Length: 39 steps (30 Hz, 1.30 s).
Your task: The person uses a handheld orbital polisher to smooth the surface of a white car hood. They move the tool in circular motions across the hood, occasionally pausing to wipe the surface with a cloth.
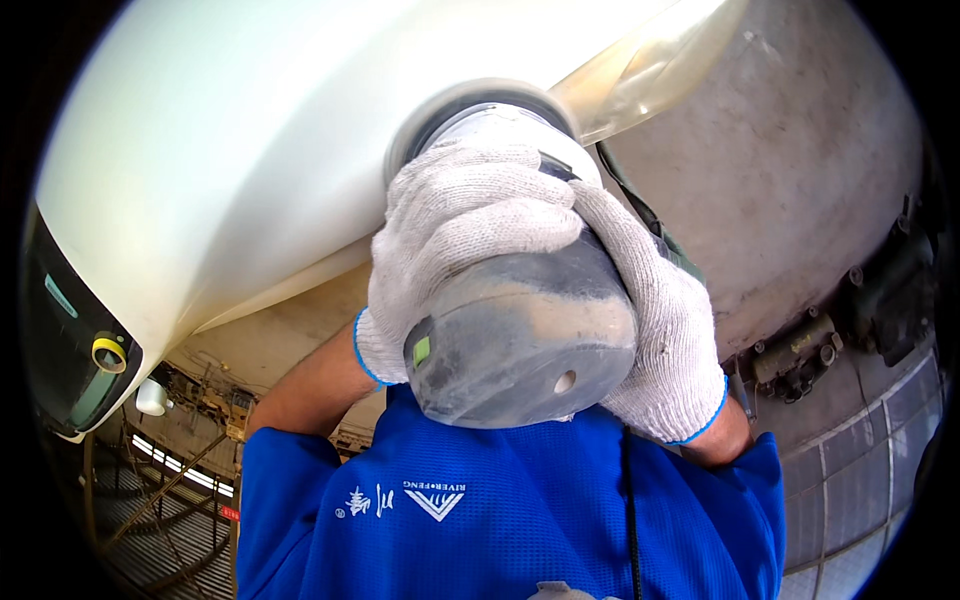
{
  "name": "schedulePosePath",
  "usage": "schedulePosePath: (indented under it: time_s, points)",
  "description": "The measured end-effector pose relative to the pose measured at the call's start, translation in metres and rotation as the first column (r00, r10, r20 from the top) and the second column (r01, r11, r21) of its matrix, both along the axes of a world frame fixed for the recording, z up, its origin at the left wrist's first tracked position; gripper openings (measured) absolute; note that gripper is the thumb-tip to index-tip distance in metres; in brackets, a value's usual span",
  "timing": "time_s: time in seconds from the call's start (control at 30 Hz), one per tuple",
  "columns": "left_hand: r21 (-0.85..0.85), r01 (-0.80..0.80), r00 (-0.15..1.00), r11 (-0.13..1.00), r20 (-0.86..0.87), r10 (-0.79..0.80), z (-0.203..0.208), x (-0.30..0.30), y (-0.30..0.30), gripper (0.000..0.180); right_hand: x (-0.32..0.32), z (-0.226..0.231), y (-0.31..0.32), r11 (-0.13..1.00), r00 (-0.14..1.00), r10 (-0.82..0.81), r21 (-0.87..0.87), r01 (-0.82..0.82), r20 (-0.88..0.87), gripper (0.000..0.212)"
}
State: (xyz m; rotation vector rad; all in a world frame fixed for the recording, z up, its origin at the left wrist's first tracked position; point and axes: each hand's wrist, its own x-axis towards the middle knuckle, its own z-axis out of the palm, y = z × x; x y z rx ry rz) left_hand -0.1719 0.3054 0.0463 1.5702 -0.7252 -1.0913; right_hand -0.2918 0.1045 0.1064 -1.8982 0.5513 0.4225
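Observation:
A round-pad power sander (520,340) with a dusty grey-black body is held between my two gloved hands. Its round pad (490,90), blurred at the rim, lies against a large glossy white panel (250,100). My left hand (470,215), in a white knit glove with a blue cuff, wraps over the tool's head just behind the pad. On the other side my right hand (660,310), gloved alike, clasps the body, with its fingertips partly hidden behind the tool. A dark cable (640,205) runs beside the right hand.
A yellowish translucent edge piece (650,75) borders the white panel. At the far left sits a black strip with a yellow ring (108,355). Stained grey floor (790,150) spreads to the right, with dark machine parts (800,355) and a grid of panes (850,470) beyond.

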Motion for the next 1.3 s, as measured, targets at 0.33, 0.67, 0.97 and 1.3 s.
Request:
schedulePosePath:
  time_s: [0.33, 0.67, 0.97, 1.3]
  points:
    - [-0.081, 0.057, 0.984, 0.995, 0.174, -0.042, -0.018, 0.002, -0.012, 0.059, 0.0, 0.001, -0.003, 0.995, 0.996, -0.067, 0.074, 0.071, -0.056, 0.094]
    - [-0.083, -0.017, 0.985, 0.996, 0.17, 0.031, 0.004, 0.014, -0.034, 0.043, 0.004, 0.004, 0.0, 0.984, 0.986, -0.103, 0.134, 0.12, -0.13, 0.096]
    - [-0.197, -0.034, 0.94, 0.98, 0.327, 0.099, 0.0, 0.013, -0.027, 0.038, 0.003, 0.005, 0.007, 1.0, 1.0, 0.005, -0.03, -0.005, -0.001, 0.086]
    - [-0.277, -0.054, 0.922, 0.959, 0.355, 0.155, -0.007, 0.012, -0.036, 0.036, 0.0, 0.002, 0.007, 0.999, 1.0, -0.02, -0.027, 0.02, -0.009, 0.091]
